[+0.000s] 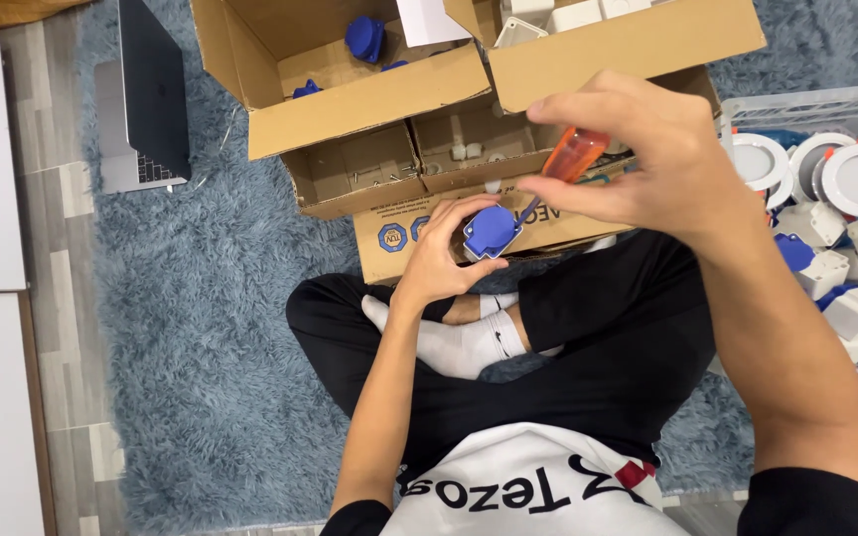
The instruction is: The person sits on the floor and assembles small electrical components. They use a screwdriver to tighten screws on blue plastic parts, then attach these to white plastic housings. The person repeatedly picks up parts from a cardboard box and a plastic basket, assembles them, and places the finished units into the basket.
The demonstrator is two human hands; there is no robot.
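Boxes [369,99] block front, crate [826,104] right; rug [201,328] left prob. free.

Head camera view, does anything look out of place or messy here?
Nothing looks damaged or spilled. The one odd thing: a half-open laptop sits on the floor, partly on the blue rug. The left hand holds a blue socket cover; the right hand grips an orange-handled screwdriver.

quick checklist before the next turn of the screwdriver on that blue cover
1. Left hand grips the blue socket cover: ok.
2. Right hand holds the orange-handled screwdriver: ok.
3. Screwdriver tip seated in a screw: cannot tell, tip too small to see.
4. Cover held away from the cardboard box: ok, it sits above the lap.
5. Spare screws within reach: cannot tell.
6. Basket of white and blue parts beside the right arm: ok.
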